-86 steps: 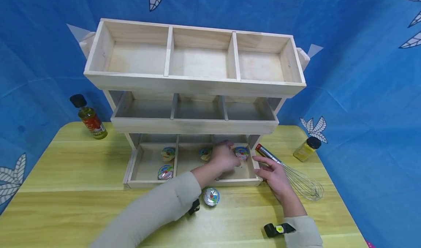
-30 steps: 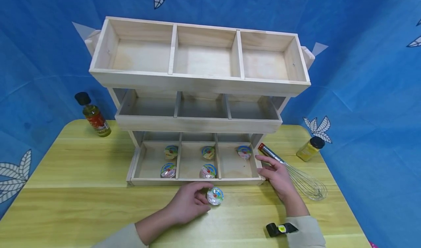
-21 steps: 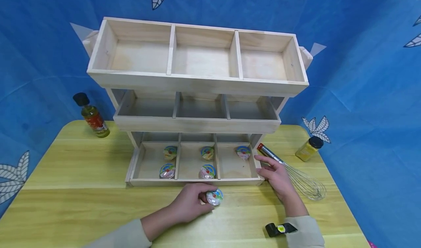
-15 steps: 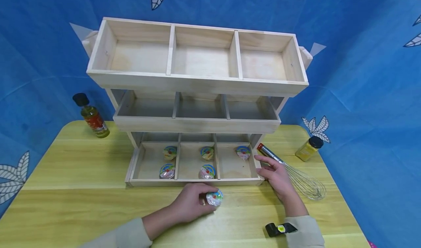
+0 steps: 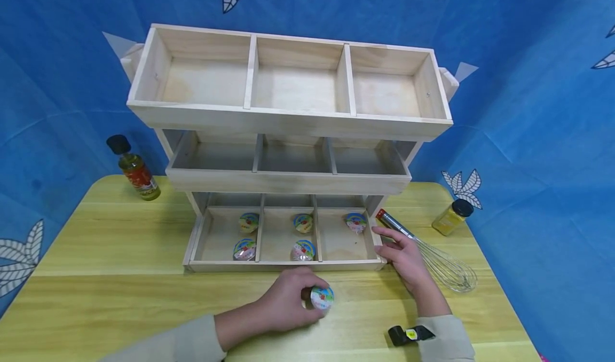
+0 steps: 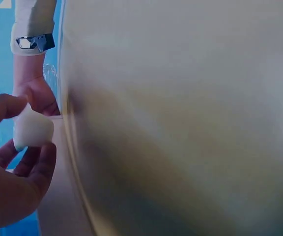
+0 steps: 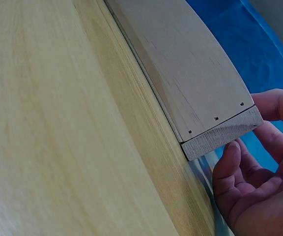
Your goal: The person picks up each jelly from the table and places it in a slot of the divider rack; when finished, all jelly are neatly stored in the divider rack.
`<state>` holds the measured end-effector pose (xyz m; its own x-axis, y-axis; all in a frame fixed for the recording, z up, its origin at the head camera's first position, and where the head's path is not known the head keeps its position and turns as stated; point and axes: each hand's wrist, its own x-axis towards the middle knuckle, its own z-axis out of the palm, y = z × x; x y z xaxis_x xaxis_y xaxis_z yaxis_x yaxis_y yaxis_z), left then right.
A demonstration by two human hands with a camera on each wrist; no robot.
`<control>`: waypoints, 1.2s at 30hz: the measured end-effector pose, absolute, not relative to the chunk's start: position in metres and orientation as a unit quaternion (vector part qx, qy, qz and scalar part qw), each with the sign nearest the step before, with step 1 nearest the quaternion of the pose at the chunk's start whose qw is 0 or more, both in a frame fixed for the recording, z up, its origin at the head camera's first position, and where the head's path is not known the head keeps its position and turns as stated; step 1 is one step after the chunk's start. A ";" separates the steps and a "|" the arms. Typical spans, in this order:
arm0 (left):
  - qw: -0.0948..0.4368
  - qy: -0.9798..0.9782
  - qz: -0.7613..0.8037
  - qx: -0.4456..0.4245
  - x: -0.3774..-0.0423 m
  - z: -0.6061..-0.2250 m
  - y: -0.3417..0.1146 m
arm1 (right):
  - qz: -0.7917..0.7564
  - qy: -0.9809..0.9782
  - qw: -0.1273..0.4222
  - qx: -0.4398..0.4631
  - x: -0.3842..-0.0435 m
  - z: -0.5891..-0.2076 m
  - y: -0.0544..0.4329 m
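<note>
My left hand (image 5: 288, 300) pinches a small jelly cup (image 5: 322, 298) with a printed foil lid between thumb and fingers, in front of the wooden rack's bottom tier. In the left wrist view the jelly cup (image 6: 33, 129) shows its pale, whitish body. My right hand (image 5: 402, 255) touches the right end of the bottom tier (image 5: 283, 267), its index finger along the edge. In the right wrist view that hand's fingers (image 7: 271, 105) rest at the corner of the tier. Two jelly cups (image 5: 303, 250) sit in the middle compartment, two (image 5: 245, 249) in the left, one (image 5: 356, 222) in the right.
Above are the rack's middle tier (image 5: 288, 183) and top tier (image 5: 288, 122), which overhang the bottom one. A whisk (image 5: 442, 263) lies beside my right hand. A yellow jar (image 5: 449, 220) stands at the right, a dark-capped bottle (image 5: 136, 175) at the left.
My left hand has come out of the bottom tier, leaving a jelly cup in the middle compartment. It has taken hold of the cup on the table and shifted it slightly right and nearer.
</note>
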<state>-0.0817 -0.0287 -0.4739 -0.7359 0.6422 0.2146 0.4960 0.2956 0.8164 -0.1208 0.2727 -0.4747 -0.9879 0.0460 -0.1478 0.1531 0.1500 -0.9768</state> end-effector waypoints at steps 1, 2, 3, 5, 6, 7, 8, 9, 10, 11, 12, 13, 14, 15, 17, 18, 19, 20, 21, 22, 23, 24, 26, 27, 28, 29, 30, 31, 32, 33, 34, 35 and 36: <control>0.080 0.800 0.474 0.358 -0.082 -0.472 -0.028 | -0.650 0.756 0.042 0.066 -0.121 -0.475 0.273; 0.083 0.798 0.476 0.359 -0.082 -0.470 -0.027 | -0.650 0.756 0.043 0.066 -0.121 -0.475 0.273; 0.089 0.795 0.481 0.358 -0.083 -0.468 -0.026 | -0.651 0.755 0.044 0.066 -0.121 -0.475 0.273; 0.099 0.784 0.498 0.358 -0.085 -0.463 -0.024 | -0.652 0.754 0.045 0.068 -0.121 -0.475 0.273; 0.107 0.777 0.510 0.354 -0.086 -0.461 -0.022 | -0.651 0.754 0.044 0.069 -0.121 -0.475 0.273; 0.114 0.769 0.523 0.350 -0.088 -0.458 -0.021 | -0.650 0.755 0.044 0.069 -0.121 -0.475 0.273; 0.121 0.762 0.533 0.347 -0.090 -0.456 -0.020 | -0.649 0.756 0.044 0.070 -0.121 -0.475 0.273; 0.129 0.755 0.546 0.340 -0.092 -0.452 -0.019 | -0.648 0.757 0.044 0.070 -0.121 -0.475 0.273; 0.135 0.748 0.557 0.334 -0.094 -0.449 -0.017 | -0.646 0.759 0.044 0.071 -0.122 -0.476 0.273; 0.140 0.744 0.566 0.326 -0.096 -0.446 -0.015 | -0.644 0.761 0.043 0.070 -0.122 -0.476 0.272; 0.145 0.741 0.574 0.316 -0.099 -0.443 -0.014 | -0.643 0.762 0.043 0.069 -0.122 -0.476 0.272; 0.148 0.739 0.580 0.308 -0.102 -0.441 -0.011 | -0.642 0.762 0.044 0.068 -0.122 -0.476 0.272; 0.150 0.739 0.585 0.299 -0.105 -0.438 -0.009 | -0.643 0.762 0.043 0.069 -0.122 -0.477 0.272; 0.151 0.740 0.589 0.290 -0.108 -0.435 -0.006 | -0.644 0.761 0.042 0.068 -0.122 -0.476 0.272; 0.152 0.743 0.590 0.276 -0.116 -0.432 0.000 | -0.647 0.759 0.040 0.066 -0.122 -0.476 0.272; 0.153 0.745 0.591 0.270 -0.120 -0.430 0.003 | -0.649 0.757 0.039 0.065 -0.121 -0.476 0.273; 0.153 0.746 0.591 0.265 -0.124 -0.430 0.007 | -0.651 0.755 0.038 0.063 -0.121 -0.476 0.273; 0.150 0.749 0.589 0.262 -0.129 -0.430 0.011 | -0.653 0.754 0.037 0.062 -0.121 -0.476 0.273; 0.147 0.751 0.589 0.259 -0.133 -0.430 0.015 | -0.655 0.752 0.038 0.061 -0.121 -0.476 0.273; 0.143 0.755 0.587 0.257 -0.137 -0.431 0.019 | -0.655 0.752 0.039 0.060 -0.121 -0.476 0.273; 0.136 0.759 0.583 0.256 -0.141 -0.432 0.023 | -0.656 0.751 0.041 0.059 -0.121 -0.476 0.273; 0.128 0.764 0.577 0.257 -0.145 -0.434 0.027 | -0.656 0.752 0.042 0.058 -0.121 -0.477 0.274; 0.115 0.778 0.562 0.258 -0.153 -0.437 0.035 | -0.653 0.754 0.043 0.060 -0.121 -0.477 0.274; 0.109 0.784 0.552 0.260 -0.156 -0.440 0.038 | -0.651 0.755 0.044 0.061 -0.121 -0.477 0.274; 0.105 0.792 0.541 0.262 -0.159 -0.442 0.042 | -0.650 0.756 0.044 0.062 -0.121 -0.477 0.274; 0.102 0.799 0.530 0.264 -0.162 -0.443 0.045 | -0.649 0.757 0.044 0.061 -0.121 -0.477 0.274; 0.099 0.807 0.518 0.266 -0.164 -0.445 0.048 | -0.649 0.757 0.045 0.062 -0.121 -0.477 0.274; 0.096 0.816 0.504 0.268 -0.166 -0.447 0.051 | -0.648 0.758 0.045 0.061 -0.121 -0.477 0.275; 0.093 0.824 0.490 0.268 -0.168 -0.448 0.054 | -0.649 0.757 0.044 0.061 -0.121 -0.477 0.275; 0.092 0.831 0.479 0.269 -0.169 -0.450 0.057 | -0.651 0.755 0.045 0.060 -0.121 -0.477 0.275; 0.093 0.837 0.468 0.268 -0.170 -0.451 0.059 | -0.652 0.754 0.045 0.059 -0.121 -0.477 0.275; 0.094 0.842 0.459 0.267 -0.171 -0.452 0.061 | -0.653 0.753 0.045 0.058 -0.121 -0.478 0.276; 0.096 0.847 0.450 0.266 -0.172 -0.454 0.064 | -0.655 0.752 0.045 0.058 -0.121 -0.478 0.276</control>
<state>-0.1716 0.0638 -0.4536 -0.8406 0.5361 0.0771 0.3637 0.4533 0.8138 -0.1212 0.2757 -0.4778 -0.9891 0.0280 -0.1443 0.1468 0.1345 -0.9800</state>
